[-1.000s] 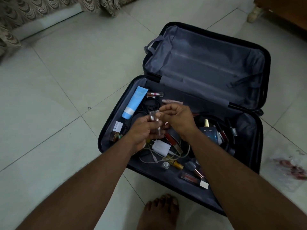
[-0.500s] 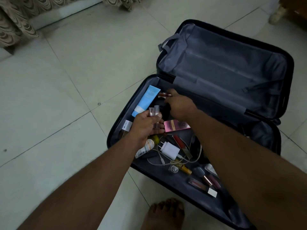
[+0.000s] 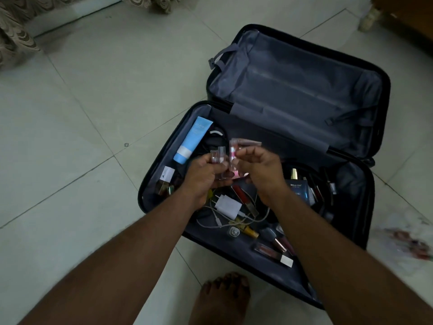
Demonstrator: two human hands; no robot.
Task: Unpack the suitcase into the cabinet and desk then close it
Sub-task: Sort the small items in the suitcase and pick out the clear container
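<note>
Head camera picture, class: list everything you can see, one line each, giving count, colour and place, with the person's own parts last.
suitcase: one, black with grey lining, open on the floor
blue tube: one, blue with white band, near half, left side
charger: one, white with white cable, near half, middle
lip gloss tubes: several, red and pink, near half, loose
blue box: one, near half, right of the hands
curtain: one, patterned beige, top left
floor tiles: pale
clear tubes: two, in left hand
pink packet: one, in right hand
left hand: grips the clear tubes
right hand: pinches the pink packet
foot: one, bare, bottom centre
</note>
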